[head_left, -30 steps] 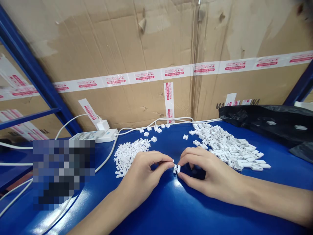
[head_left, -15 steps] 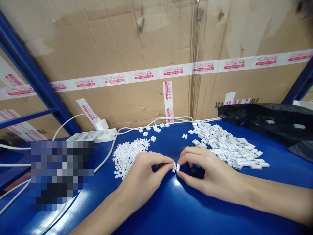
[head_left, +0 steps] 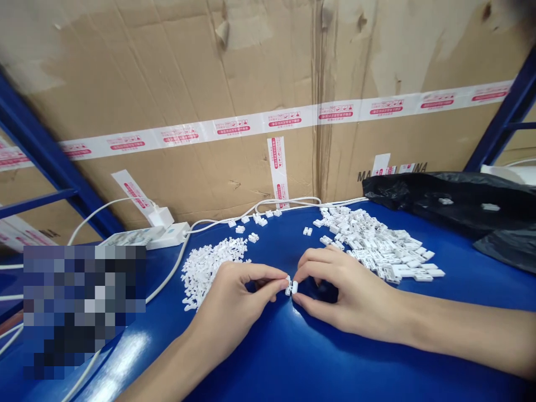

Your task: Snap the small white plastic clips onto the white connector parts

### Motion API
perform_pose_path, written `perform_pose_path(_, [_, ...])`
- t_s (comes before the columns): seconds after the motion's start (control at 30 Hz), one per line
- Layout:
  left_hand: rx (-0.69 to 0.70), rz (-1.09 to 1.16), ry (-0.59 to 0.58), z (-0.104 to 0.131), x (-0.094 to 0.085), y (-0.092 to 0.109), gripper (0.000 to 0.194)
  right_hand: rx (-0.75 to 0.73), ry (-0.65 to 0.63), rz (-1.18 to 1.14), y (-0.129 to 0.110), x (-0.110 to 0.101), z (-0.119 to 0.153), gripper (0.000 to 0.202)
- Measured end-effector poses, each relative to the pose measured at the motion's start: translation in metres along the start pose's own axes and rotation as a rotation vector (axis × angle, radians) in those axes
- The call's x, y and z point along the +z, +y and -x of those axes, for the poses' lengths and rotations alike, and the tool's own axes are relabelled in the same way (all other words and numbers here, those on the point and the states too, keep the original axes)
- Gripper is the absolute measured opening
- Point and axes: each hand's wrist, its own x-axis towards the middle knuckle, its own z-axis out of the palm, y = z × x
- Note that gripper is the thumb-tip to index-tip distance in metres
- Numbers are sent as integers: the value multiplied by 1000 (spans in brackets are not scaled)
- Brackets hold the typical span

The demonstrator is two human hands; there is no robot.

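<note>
Between my two hands is a small white plastic piece [head_left: 292,287] made up of two narrow parts side by side. My left hand [head_left: 247,293] pinches its left side between thumb and forefinger. From the other side, the thumb and fingertips of my right hand [head_left: 335,285] close on its right edge. Beside my left hand lies a pile of tiny white plastic parts [head_left: 201,271], partly hidden by that hand. Behind my right hand spreads a larger heap of white rectangular plastic pieces [head_left: 377,245].
Several loose white pieces [head_left: 253,238] lie on the blue table [head_left: 268,357] toward the back. A white power strip [head_left: 167,235] with cables is at the left. A black plastic bag [head_left: 422,195] covers the right rear, before a big cardboard box [head_left: 188,67].
The whole view has shifted slightly, so things appear further left. Both hands keep their pinch on the white piece, with little visible change between them.
</note>
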Motion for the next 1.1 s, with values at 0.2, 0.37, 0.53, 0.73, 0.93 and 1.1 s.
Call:
perform_pose_path(0.2, [38, -3, -1, 3, 1, 2, 18, 25, -9, -16, -2, -2, -1, 9])
perform_pose_path(0.37, [97, -43, 2, 2, 2, 2, 20, 28, -17, -10, -3, -2, -1, 11])
perform_pose_path(0.53, [279, -177, 66, 4, 4, 0, 18, 21, -28, -6, -1, -2, 0, 12])
perform_pose_path(0.73, [402, -375, 26, 8, 3, -2, 17, 20, -33, -18, 0, -1, -1, 12])
perform_pose_path(0.93, [338, -442, -79, 8, -3, 5, 14, 11, -33, -20, -1, -1, 0, 10])
perform_pose_path(1.1, [356, -457, -92, 8, -7, 5, 11, 4, -28, -34, 0, -1, -1, 7])
